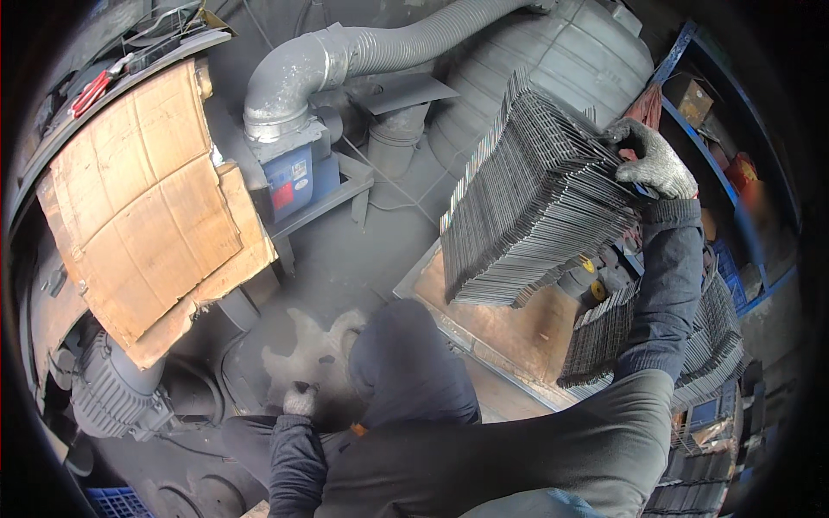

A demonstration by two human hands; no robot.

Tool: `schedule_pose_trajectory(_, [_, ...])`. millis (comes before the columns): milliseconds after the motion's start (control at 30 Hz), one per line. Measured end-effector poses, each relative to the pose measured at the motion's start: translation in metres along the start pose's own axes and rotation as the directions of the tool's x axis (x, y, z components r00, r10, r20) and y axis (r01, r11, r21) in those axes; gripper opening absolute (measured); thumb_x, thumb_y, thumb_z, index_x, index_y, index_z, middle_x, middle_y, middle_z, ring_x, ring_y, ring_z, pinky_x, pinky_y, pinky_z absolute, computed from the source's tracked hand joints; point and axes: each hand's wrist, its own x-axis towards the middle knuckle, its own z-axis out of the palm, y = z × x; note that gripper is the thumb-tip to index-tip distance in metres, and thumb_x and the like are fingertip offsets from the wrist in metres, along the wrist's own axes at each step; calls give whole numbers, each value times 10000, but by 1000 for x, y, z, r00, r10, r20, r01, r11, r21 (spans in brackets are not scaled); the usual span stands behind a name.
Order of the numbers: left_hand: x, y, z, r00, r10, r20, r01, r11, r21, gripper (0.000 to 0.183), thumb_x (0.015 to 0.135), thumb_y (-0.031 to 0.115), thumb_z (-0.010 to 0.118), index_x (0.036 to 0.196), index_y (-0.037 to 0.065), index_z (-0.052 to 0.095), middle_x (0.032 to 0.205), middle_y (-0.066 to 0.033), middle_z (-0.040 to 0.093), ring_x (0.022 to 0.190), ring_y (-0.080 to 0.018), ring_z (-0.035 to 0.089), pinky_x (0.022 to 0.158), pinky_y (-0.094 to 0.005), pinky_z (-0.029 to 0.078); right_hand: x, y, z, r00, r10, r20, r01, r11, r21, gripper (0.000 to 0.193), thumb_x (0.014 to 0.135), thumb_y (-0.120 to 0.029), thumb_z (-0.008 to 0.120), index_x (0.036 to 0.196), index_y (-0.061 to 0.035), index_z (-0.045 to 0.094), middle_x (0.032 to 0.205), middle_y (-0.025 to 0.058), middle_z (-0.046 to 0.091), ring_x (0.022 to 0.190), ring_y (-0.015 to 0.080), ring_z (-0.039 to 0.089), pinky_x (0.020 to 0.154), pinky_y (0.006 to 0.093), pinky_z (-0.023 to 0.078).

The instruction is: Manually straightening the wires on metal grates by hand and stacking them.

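Observation:
My right hand (658, 162), in a grey knitted glove, reaches to the upper right edge of a tall stack of thin dark grid-like plates (535, 190). Its thumb and fingers are bent in a C shape at the plate edges, with a gap between them. The stack leans and fans out on a brown board (540, 332). My left hand (300, 401), gloved too, rests low beside my bent leg (410, 363). Its fingers are curled closed; whatever may be inside them is hidden.
More dark plates (708, 337) stand beside my right arm, near a blue shelf frame (725, 164). Cardboard sheets (151, 207) cover a bench at left, above a grey motor (117, 397). A ribbed duct (423, 43), a bucket (395, 142) and a large grey tank (553, 60) stand at the back.

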Motion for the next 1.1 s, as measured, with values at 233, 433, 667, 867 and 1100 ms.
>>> schedule_pose_trajectory(233, [23, -25, 10, 982, 178, -63, -177, 984, 24, 395, 946, 296, 834, 1119, -16, 664, 861, -117, 706, 670, -232, 660, 601, -409, 547, -9, -11, 0, 998, 42, -48, -48, 990, -130, 636, 699, -245, 904, 1253, -14, 694, 1163, 41, 695, 1123, 188, 640, 1064, 358, 488])
schedule_pose_trajectory(433, [21, -23, 8, 1000, 26, 4, -26, 999, 24, 567, 894, 440, 825, 1187, -34, 717, 1133, -241, 784, 1115, -398, 738, 992, -459, 561, -8, -16, 15, 1000, 16, 10, -17, 1000, 20, 527, 862, -221, 837, 1314, 2, 682, 1186, 68, 713, 1130, 204, 643, 1075, 346, 487])
schedule_pose_trajectory(667, [28, -33, 10, 981, 184, -59, -186, 982, -18, 393, 954, 285, 823, 1114, -39, 669, 856, -121, 717, 648, -229, 655, 606, -393, 551, -5, -25, 23, 998, 52, -25, -57, 954, -293, 599, 871, -288, 871, 1363, -13, 667, 1316, 106, 722, 1260, 240, 649, 1125, 383, 486])
schedule_pose_trajectory(867, [28, -32, 8, 983, 177, -51, -174, 983, 61, 413, 945, 308, 828, 1113, -34, 668, 851, -128, 718, 642, -230, 659, 611, -386, 556, 5, -20, 18, 996, 52, 75, -38, 984, -171, 682, 828, -300, 907, 1396, -19, 654, 1362, 120, 711, 1319, 250, 634, 1180, 398, 464])
schedule_pose_trajectory(1100, [22, -33, 6, 991, 104, -78, -100, 994, 51, 409, 943, 306, 833, 1099, -36, 672, 850, -135, 718, 651, -249, 670, 596, -402, 555, 20, -5, 4, 989, 25, 146, -18, 999, -49, 768, 740, -244, 964, 1404, -29, 644, 1301, 47, 683, 1167, 182, 632, 1069, 339, 510])
